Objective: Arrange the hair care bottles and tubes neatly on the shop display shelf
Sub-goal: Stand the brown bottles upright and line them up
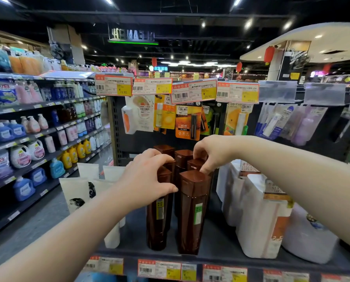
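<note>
Several tall brown bottles (192,210) with brown caps stand in two rows on the dark display shelf (217,237). My left hand (147,180) grips the top of the front-left brown bottle (157,220), fingers curled over its cap and thumb against its side. My right hand (212,153) reaches over the back bottles and pinches the cap of a rear brown bottle (195,164). White tubes (76,192) with a dark portrait print stand at the left of the shelf, partly hidden by my left forearm.
White and orange boxed bottles (259,216) and a white round tub (310,239) fill the shelf's right. Carded products (187,121) hang above under price tags (192,91). An aisle shelf of detergent bottles (27,151) runs along the left. Price labels (166,270) line the front edge.
</note>
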### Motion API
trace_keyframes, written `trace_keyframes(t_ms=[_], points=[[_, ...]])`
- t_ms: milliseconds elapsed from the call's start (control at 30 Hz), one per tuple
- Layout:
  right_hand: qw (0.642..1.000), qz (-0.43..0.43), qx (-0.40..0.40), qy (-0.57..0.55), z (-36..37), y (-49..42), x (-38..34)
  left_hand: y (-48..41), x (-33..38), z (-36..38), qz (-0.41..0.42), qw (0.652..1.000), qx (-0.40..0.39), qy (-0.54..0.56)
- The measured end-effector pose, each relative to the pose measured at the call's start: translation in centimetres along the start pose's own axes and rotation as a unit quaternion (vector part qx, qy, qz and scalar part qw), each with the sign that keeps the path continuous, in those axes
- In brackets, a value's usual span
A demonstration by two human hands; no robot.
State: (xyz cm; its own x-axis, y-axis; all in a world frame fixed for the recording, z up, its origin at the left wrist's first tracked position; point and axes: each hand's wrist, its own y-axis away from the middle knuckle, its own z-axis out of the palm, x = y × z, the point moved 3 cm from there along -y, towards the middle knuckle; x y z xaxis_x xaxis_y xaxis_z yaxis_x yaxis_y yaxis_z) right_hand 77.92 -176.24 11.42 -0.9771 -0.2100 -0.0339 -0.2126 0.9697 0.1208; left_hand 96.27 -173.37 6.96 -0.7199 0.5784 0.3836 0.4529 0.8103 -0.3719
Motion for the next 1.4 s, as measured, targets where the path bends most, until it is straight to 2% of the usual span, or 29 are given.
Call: trace_keyframes(t_ms=[200,300,400,467,667,1100,1300,1400], points=[[0.993,0.010,-0.084,-0.076,-2.0,0.4,0.7,0.2,-0.3,-0.2,-0.001,1.000,0.001,0.009],[0.996,0.012,-0.025,-0.090,-3.3,0.1,1.9,0.3,-0.6,-0.4,-0.001,1.000,0.005,0.016],[0.997,0.039,0.043,0.053,-3.0,-1.3,3.0,0.4,-0.7,-0.6,-0.003,1.000,0.009,0.026],[0.993,0.058,0.034,0.094,-1.8,-2.3,3.4,0.4,-0.7,-0.7,-0.001,1.000,0.015,0.027],[0.997,0.046,-0.003,0.059,-0.3,-3.8,3.7,0.1,-1.0,-1.1,-0.001,1.000,0.025,0.019],[0.997,0.057,0.030,0.049,0.0,-6.5,4.2,-0.6,-1.6,-0.8,-0.003,1.000,0.023,0.021],[0.994,0.085,0.011,0.067,-0.9,-5.4,4.4,-0.7,-1.6,-0.7,0.016,0.999,0.011,0.042],[0.994,0.079,0.034,0.074,-1.8,-4.4,3.8,-0.7,-1.5,-0.6,0.023,0.999,0.007,0.045]])
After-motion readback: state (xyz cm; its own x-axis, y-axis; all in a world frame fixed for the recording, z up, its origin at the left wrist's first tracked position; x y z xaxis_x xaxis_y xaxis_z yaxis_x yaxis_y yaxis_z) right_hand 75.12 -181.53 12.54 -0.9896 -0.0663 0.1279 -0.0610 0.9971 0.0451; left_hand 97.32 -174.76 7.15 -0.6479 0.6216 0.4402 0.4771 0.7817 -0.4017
